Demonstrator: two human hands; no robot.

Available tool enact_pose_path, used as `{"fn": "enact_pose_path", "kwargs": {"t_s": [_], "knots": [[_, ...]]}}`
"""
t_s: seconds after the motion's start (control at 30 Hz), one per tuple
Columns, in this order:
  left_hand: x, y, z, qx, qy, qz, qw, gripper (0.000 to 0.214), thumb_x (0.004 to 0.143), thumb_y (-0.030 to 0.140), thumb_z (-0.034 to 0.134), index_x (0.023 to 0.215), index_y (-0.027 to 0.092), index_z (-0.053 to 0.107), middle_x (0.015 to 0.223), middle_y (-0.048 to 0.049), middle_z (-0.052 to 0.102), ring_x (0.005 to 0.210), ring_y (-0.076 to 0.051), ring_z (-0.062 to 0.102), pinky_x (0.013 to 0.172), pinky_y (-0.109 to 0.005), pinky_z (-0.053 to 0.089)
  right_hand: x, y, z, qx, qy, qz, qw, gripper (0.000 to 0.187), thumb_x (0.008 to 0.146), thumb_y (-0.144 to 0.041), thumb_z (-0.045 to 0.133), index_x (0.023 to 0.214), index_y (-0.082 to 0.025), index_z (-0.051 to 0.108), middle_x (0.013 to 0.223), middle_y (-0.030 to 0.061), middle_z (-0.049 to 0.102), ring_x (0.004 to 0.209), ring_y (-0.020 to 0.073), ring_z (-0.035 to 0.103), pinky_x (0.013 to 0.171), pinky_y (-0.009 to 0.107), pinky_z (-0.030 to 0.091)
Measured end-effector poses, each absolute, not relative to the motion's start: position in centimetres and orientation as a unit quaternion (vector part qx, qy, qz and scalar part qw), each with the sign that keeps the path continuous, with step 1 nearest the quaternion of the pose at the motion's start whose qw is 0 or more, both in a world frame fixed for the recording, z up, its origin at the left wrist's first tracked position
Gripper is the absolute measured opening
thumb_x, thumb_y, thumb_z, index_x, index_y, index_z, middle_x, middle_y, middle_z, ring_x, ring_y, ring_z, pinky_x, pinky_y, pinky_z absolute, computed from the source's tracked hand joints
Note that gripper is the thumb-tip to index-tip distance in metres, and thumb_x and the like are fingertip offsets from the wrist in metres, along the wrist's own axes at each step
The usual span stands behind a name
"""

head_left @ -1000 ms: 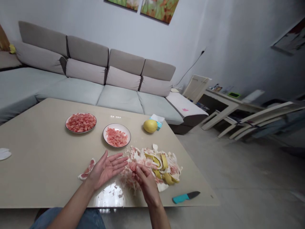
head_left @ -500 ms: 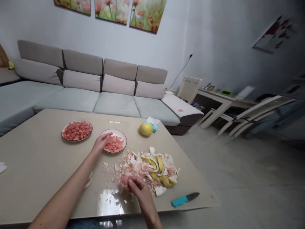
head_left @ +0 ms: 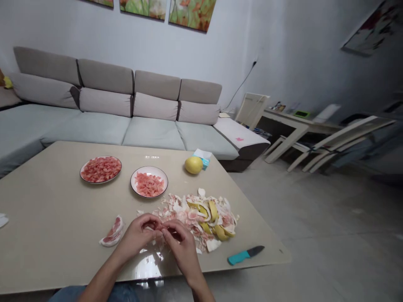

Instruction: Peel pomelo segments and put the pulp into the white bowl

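Observation:
Above the front of the table, my left hand and my right hand meet, fingertips pinched on a small pink piece of pomelo flesh, mostly covered by the fingers. Behind and right of them lies a heap of pomelo membranes and yellow rind. Two unpeeled pomelo segments rest left of my left hand. Beyond the hands stands a dark-rimmed white plate with peeled pink pulp. Farther left, a second plate carries a fuller heap of pulp.
A knife with a turquoise handle lies near the table's front right edge. At the back right are a whole yellow pomelo and a blue-and-white tissue pack. A sofa runs behind the table.
My left hand has come back from over the nearer plate to meet my right hand, uncovering the plate's pulp and the two segments. The view has tilted slightly down.

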State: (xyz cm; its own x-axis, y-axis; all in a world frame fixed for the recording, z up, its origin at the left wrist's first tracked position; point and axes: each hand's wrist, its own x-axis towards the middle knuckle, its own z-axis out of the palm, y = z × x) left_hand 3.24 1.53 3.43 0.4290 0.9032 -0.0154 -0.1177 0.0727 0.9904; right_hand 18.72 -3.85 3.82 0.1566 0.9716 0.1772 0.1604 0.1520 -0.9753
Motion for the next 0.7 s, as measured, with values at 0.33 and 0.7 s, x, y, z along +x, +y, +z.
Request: {"fn": "enact_pose_path", "kwargs": {"t_s": [0.33, 0.7], "knots": [[1.9, 1.8, 3.5, 0.537, 0.338, 0.391, 0.667, 0.015, 0.070, 0.024, 0.077, 0.080, 0.016, 0.069, 0.080, -0.0050, 0.066, 0.079, -0.018, 0.060, 0.075, -0.027, 0.046, 17.8, -3.5, 4.2, -0.526, -0.530, 0.375, 0.550, 0.011, 0.083, -0.031, 0.067, 0.080, -0.022, 0.074, 0.084, 0.0057, 0.068, 0.083, 0.0207, 0.062, 0.073, 0.029, 0.048], [1.8, 1.9, 3.2, 0.474, 0.337, 0.438, 0.685, 0.021, 0.068, 0.024, 0.079, 0.085, 0.017, 0.070, 0.084, -0.0041, 0.068, 0.083, -0.017, 0.063, 0.077, -0.026, 0.049, 16.7, -3.2, 3.1, -0.489, -0.400, 0.501, 0.592, 0.024, 0.078, -0.041, 0.071, 0.090, -0.020, 0.071, 0.089, 0.0054, 0.068, 0.078, 0.0194, 0.065, 0.071, 0.031, 0.055]]}}
